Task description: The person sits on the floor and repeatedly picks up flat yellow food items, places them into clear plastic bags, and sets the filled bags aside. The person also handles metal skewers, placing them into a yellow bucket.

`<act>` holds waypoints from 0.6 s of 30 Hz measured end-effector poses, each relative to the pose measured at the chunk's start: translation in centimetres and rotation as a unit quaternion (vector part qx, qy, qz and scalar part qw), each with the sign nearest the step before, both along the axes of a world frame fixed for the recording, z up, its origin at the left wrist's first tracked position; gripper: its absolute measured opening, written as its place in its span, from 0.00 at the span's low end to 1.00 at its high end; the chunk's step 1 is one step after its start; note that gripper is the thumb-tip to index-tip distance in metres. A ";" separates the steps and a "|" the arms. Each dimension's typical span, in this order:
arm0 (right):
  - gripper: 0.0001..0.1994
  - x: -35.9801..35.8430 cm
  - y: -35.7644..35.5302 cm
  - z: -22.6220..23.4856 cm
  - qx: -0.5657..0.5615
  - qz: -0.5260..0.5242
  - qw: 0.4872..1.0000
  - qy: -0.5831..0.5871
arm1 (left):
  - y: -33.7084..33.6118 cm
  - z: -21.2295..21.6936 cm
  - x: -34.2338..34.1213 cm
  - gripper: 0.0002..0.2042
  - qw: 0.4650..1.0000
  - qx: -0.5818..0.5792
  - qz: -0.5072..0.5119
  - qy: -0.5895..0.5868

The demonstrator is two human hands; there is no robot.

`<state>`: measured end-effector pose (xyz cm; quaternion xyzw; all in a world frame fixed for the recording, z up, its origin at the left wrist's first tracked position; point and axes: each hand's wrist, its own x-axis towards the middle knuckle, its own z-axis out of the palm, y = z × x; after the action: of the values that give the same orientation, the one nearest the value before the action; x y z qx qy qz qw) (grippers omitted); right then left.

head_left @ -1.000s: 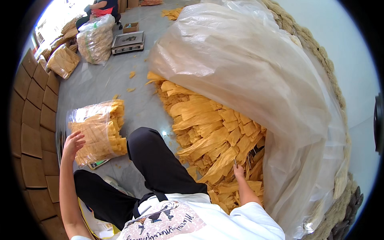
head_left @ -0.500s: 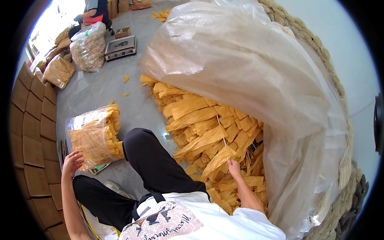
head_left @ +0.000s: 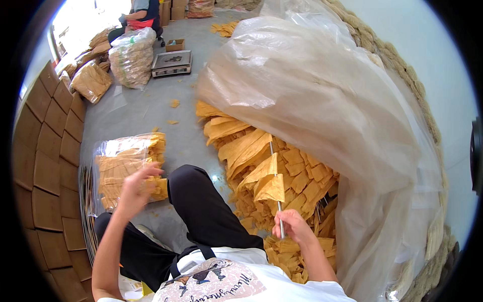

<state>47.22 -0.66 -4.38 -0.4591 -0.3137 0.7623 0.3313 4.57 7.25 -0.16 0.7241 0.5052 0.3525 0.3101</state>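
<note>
My right hand is closed round the lower end of a thin metal rod. Yellow dried sheets that look like tofu skin hang along the rod above my fingers. Behind and below it spreads a large pile of similar sheets, partly covered by a cloudy plastic sheet. My left hand is raised in front of a clear plastic bag packed with yellow sheets. Its fingers are apart, a little blurred, and nothing shows in them.
Stacked brown cartons line the left side, with thin rods beside them. Further off are a platform scale, a small box, a full plastic sack and a seated person. Loose scraps dot the grey floor.
My right hand has drawn the rod back toward me, baring its lower end, and the sheets on it have shifted. My left hand has moved up and right across the bag. The view has shifted slightly.
</note>
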 end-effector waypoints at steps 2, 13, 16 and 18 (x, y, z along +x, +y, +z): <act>0.16 -2.1 -0.7 3.3 -0.007 0.041 0.999 0.026 | -0.9 2.6 4.9 0.18 0.991 0.057 -0.108 0.045; 0.16 -6.1 -2.9 8.8 -0.007 0.097 0.991 0.089 | -2.8 0.9 18.6 0.20 0.879 0.335 -0.330 0.078; 0.14 -5.7 -2.6 10.3 0.241 0.116 0.951 -0.154 | -3.4 1.3 17.5 0.15 0.881 0.380 -0.268 0.089; 0.05 -6.1 -2.2 11.3 0.401 -0.011 0.872 -0.280 | -3.9 0.7 17.0 0.12 0.897 0.390 -0.205 0.028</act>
<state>41.11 -2.90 6.96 -0.4845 -0.6670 0.4067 0.3936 21.58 3.39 0.51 0.8842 0.1757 0.4293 0.0541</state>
